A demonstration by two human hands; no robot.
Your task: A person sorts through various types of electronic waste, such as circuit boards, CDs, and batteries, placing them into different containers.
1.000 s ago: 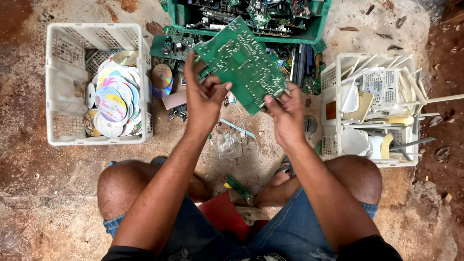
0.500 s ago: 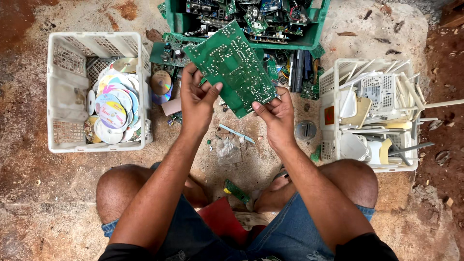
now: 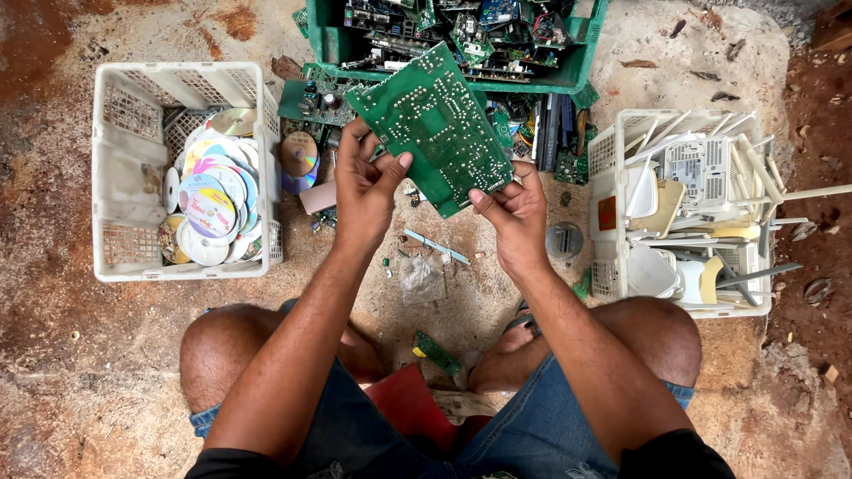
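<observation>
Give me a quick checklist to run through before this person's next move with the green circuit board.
1. Left hand grips the green circuit board: ok.
2. Right hand grips its lower corner: ok.
3. Board held clear of the ground: ok.
4. Green crate of boards within reach ahead: ok.
5. Disc basket has spare room: ok.
6. Parts still on the board's hidden face: cannot tell.

White crate [image 3: 115,168] of discs [image 3: 211,200] – green bin [image 3: 568,75] – plastic-scrap crate [image 3: 608,266].
</observation>
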